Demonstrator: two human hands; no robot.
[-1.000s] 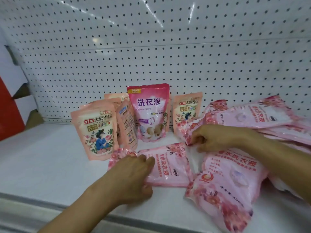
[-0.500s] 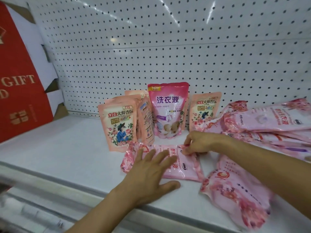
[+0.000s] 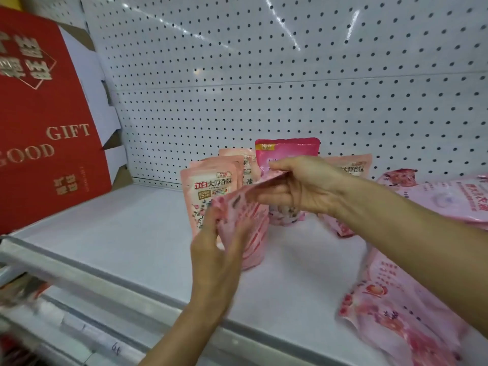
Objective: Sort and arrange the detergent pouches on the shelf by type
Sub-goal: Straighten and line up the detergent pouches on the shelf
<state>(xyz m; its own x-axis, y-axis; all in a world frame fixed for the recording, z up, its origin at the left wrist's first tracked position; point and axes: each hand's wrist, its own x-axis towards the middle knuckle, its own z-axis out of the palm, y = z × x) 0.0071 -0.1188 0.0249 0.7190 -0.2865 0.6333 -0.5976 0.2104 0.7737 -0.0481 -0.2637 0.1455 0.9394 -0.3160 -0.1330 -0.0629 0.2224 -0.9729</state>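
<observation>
Gripping pink pouch (image 3: 248, 223), left hand (image 3: 219, 257), right hand (image 3: 298, 188)

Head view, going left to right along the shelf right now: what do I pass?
Red gift box → peach standing pouches → pink pouch held up by left hand and right hand → pile of pink pouches lying flat.

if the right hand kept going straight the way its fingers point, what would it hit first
Most likely the peach pouches standing just left of the right hand, which grips the pink pouch. Depth is unclear, so it might pass in front of them.
</observation>
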